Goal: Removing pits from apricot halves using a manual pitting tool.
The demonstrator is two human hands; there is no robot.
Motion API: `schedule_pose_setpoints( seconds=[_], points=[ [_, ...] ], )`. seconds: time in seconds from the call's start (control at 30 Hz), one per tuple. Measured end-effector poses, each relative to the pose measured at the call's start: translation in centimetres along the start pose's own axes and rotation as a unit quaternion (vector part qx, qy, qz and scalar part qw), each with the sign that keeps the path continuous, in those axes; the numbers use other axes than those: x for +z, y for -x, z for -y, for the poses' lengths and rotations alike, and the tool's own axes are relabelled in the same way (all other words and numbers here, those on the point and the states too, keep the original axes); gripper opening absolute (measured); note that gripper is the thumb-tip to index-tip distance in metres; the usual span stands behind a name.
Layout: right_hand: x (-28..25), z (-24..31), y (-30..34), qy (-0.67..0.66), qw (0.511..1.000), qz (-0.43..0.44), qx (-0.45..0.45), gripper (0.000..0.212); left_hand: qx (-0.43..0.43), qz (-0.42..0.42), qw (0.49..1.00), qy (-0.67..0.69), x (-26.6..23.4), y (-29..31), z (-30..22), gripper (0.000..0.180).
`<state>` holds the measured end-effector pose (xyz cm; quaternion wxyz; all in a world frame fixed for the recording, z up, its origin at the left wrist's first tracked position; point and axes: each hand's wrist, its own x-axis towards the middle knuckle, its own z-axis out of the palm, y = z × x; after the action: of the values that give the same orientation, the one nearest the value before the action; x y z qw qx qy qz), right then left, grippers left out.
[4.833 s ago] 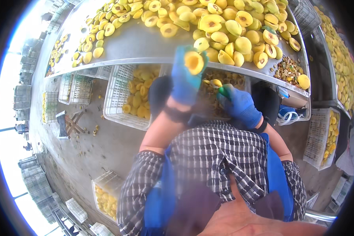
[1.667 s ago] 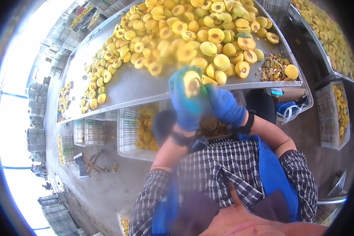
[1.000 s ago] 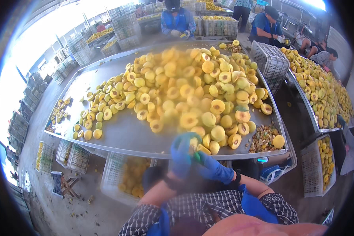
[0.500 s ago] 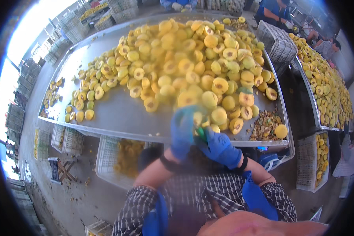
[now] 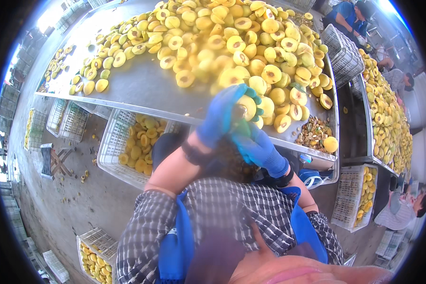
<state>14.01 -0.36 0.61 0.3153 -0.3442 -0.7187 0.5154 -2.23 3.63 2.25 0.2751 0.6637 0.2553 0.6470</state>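
My left hand (image 5: 217,118), in a blue glove with teal fingertips, is closed around a yellow peach (image 5: 246,107) at the near edge of the metal table. Just below it, my right hand (image 5: 262,150), gloved the same way, has its fingers curled around a small green tool (image 5: 242,128). The tool is blurred, and its working end cannot be made out. Both hands nearly meet in front of my body. Beyond them spreads a large heap of peaches (image 5: 270,73), many cut in half with brown pit hollows showing.
A pile of pits and scraps (image 5: 315,135) lies at the table's right corner. Under the near edge stands a white crate (image 5: 110,150) of peach halves. Another fruit-covered table (image 5: 371,128) and a crate (image 5: 343,196) are at right. A folding stool (image 5: 47,161) stands left.
The view has tilted and shifted, so the table sits higher. My left hand now shows its fingers wrapped around a peach, with my right hand still close beside it.
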Motion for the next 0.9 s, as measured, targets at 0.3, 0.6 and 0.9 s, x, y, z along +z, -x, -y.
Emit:
schedule_pose_setpoints(
  seconds=[0.3, 0.6, 0.9],
  points=[
    [0.6, 0.9, 3.6, -0.327, 0.927, 0.038, 0.181, 0.024, -0.181, 0.035, 0.967, -0.177, -1.0, 2.9, -0.4, 0.022],
    [-0.2, -3.7, 8.8, 0.353, 0.925, 0.119, 0.078, 0.04, -0.238, -0.008, 0.746, -0.621, -18.6, 7.6, -2.8, 0.033],
    [-0.4, -5.0, 7.3, 0.248, 0.968, 0.044, -0.007, 0.033, -0.069, 0.066, 0.839, -0.536, -7.1, -2.7, 6.3, 0.061]
  ],
)
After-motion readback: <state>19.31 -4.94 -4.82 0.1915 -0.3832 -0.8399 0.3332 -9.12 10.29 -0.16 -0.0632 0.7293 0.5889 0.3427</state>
